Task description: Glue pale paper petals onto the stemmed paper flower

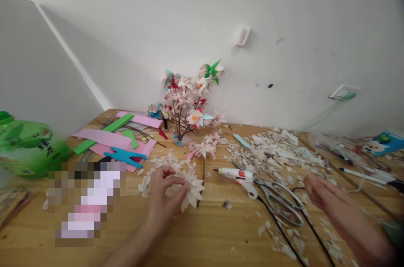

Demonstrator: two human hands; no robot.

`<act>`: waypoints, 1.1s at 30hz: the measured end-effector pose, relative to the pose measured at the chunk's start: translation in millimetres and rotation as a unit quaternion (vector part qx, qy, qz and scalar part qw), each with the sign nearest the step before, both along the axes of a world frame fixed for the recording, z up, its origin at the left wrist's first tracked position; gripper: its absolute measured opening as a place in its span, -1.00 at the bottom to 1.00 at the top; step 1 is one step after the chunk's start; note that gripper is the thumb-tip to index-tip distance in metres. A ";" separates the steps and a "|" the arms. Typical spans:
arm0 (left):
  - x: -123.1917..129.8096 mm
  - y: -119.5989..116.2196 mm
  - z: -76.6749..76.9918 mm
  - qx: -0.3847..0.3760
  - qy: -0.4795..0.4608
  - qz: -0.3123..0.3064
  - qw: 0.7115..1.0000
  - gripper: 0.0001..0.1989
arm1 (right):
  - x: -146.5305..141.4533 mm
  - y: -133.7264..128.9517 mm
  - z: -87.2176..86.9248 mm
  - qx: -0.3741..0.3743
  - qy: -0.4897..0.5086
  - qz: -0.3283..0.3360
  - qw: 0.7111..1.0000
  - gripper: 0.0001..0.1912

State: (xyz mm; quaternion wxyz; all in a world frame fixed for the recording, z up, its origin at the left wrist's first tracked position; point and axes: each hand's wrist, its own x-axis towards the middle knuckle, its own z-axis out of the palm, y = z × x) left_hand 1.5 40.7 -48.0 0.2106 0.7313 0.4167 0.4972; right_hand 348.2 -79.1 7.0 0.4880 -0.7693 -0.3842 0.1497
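My left hand pinches the edge of a white flower with pointed petals, held just over the table. Loose pale petals lie scattered behind that hand. To the right, my right hand is raised with its fingers pressed together; whatever they hold, if anything, is hidden. Between the hands, a white glue gun lies on its side with its cord running toward me. Silver-handled scissors rest against it, nearer the right hand. Another white flower on a brown stem lies beyond the left hand.
Several white flowers on stems stand in a small holder by the wall. Coloured strips lie at left beside a green bottle. A petal heap covers the back right, near a pen. A wall socket has a green cord.
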 end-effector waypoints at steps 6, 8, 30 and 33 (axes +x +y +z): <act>16.0 -27.0 -2.6 -0.061 0.071 -0.128 0.987 -0.93 | 21.3 3.1 -20.9 -0.102 -0.036 0.132 0.985 -0.61; 20.7 -31.7 -6.9 -0.092 0.094 -0.153 0.979 -0.93 | 10.3 9.1 -31.8 -0.148 -0.042 0.220 0.963 -0.61; -58.6 66.5 -11.2 -0.139 0.028 0.065 0.988 -0.62 | -32.3 66.1 -84.9 -0.054 0.024 0.190 0.980 -0.59; -53.8 61.1 -14.8 -0.137 0.110 0.033 0.984 -0.60 | -32.2 62.9 -72.4 -0.020 0.046 0.167 0.985 -0.54</act>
